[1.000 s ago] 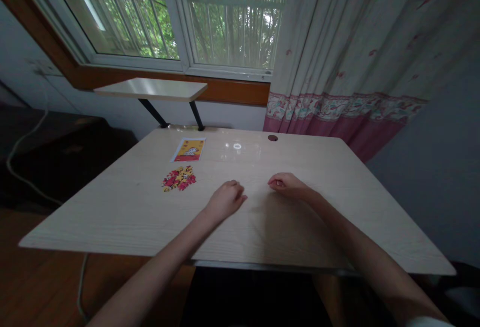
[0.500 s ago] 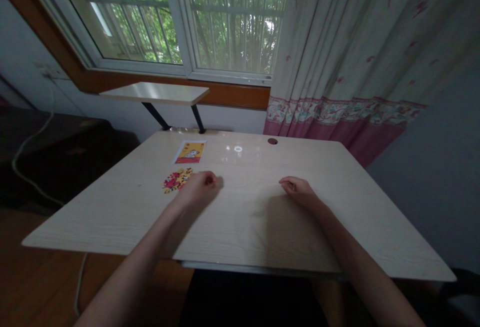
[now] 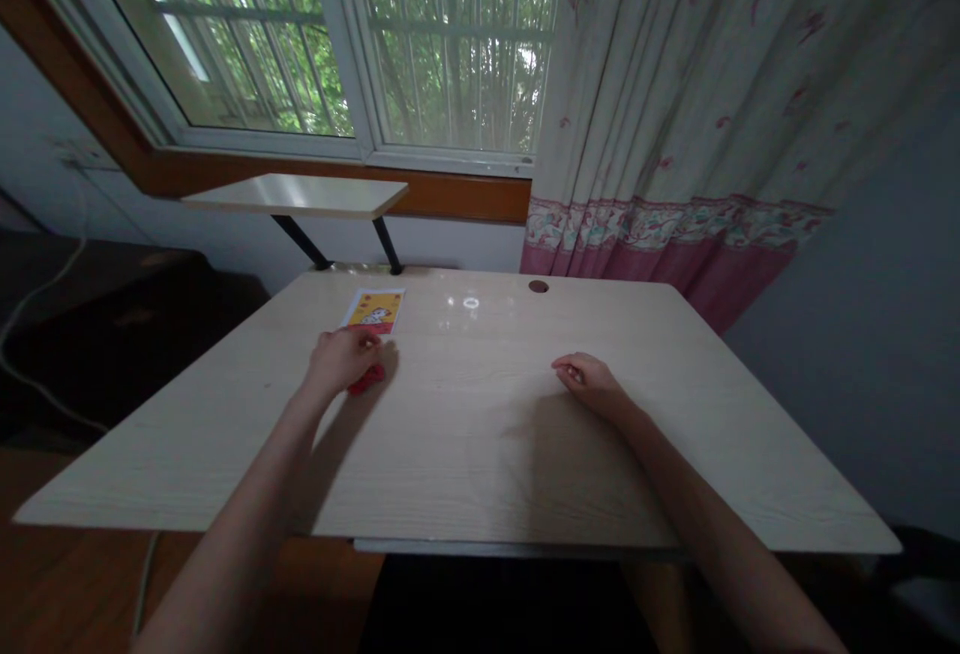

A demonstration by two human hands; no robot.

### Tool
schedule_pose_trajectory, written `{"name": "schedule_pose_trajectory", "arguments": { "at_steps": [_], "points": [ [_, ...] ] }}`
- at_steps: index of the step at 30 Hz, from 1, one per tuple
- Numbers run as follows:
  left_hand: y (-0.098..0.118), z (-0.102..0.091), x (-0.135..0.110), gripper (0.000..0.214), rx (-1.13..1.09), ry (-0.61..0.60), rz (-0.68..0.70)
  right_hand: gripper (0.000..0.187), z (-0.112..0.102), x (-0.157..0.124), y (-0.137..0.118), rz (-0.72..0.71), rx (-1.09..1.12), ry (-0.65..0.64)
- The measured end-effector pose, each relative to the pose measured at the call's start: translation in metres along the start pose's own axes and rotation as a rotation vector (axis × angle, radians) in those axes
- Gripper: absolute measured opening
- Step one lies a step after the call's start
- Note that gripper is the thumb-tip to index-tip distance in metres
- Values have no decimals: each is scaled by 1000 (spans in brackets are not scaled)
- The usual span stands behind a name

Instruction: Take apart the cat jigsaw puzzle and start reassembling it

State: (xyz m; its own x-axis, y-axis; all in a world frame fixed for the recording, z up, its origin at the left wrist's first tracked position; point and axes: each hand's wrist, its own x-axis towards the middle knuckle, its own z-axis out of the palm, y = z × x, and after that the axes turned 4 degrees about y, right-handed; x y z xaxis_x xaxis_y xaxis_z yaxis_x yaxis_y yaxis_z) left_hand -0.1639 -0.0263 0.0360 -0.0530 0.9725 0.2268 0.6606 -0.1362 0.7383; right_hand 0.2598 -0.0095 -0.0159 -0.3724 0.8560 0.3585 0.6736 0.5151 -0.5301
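While beyond left hand [image 3: 345, 356], card [image 3: 379, 308], shelf [image 3: 300, 194].

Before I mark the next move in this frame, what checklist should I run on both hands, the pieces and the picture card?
1. Left hand at the pieces: ok.
2. All pieces in view: not ok, the left hand blocks part of them.
3. Piece in the left grip: cannot tell, fingers hide it.
4. Picture card lying on the table: ok.
5. Right hand away from the pieces: ok.
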Motion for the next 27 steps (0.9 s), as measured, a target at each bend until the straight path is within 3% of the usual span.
{"name": "schedule_pose_trajectory", "arguments": {
  "at_steps": [2,7,9,12,19,27],
  "points": [
    [26,22,2,17,161,121,5,23,4,0,-1,-43,-46,14],
    [87,96,-9,24,284,-45,86,41,15,-4,-14,-42,-229,25],
    [100,121,-18,37,379,-133,148,55,18,-7,-21,-3,-320,-10],
    [105,145,-30,56,465,-153,207,68,21,-9,-30,45,-404,-102],
    [89,153,-34,74,680,-127,259,79,22,-7,-34,101,-465,-244],
    [78,159,-24,87,720,-263,241,79,22,-4,-38,173,-480,-252]
  ]
}}
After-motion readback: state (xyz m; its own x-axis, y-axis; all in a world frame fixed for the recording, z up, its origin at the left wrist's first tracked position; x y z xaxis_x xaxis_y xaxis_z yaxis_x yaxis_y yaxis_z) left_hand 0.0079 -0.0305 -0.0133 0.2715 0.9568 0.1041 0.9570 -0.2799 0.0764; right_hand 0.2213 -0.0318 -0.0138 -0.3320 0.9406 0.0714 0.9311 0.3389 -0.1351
